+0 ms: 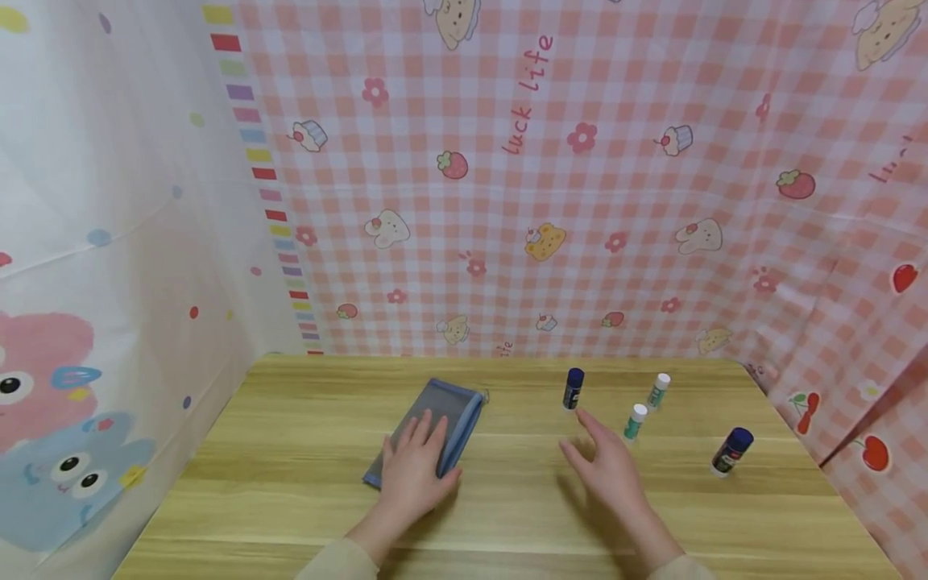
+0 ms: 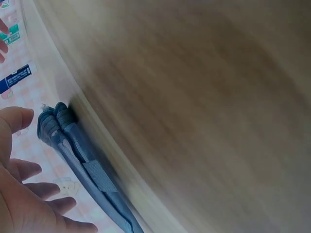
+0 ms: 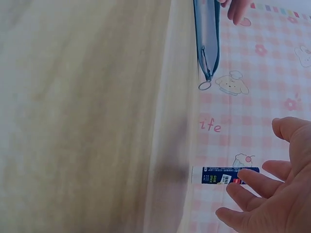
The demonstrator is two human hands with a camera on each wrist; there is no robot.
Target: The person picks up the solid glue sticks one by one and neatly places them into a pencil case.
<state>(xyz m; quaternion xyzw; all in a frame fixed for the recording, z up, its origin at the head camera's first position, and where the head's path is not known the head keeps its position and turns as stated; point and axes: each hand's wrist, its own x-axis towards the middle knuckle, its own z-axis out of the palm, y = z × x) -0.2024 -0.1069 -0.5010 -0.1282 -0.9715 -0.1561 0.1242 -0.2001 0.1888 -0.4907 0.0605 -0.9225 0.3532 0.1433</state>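
I have the left hand (image 1: 415, 475) spread-fingered over the grey-blue pouch (image 1: 458, 403) on the bench (image 1: 507, 515), contact unclear, and the right hand (image 1: 611, 471) empty, its fingers parted close to the upright navy-capped glue stick (image 1: 573, 390). Coming in low and sideways could topple that narrow stick; swinging right could clip the nearer white-capped stick (image 1: 635, 423), and uneven pressing could skid the pouch.

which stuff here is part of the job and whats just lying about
Likely the job:
pouch, below left hand
left navy-capped glue stick, near right hand

Perhaps just lying about:
nearer white-capped stick
farther white-capped stick
right navy-capped stick
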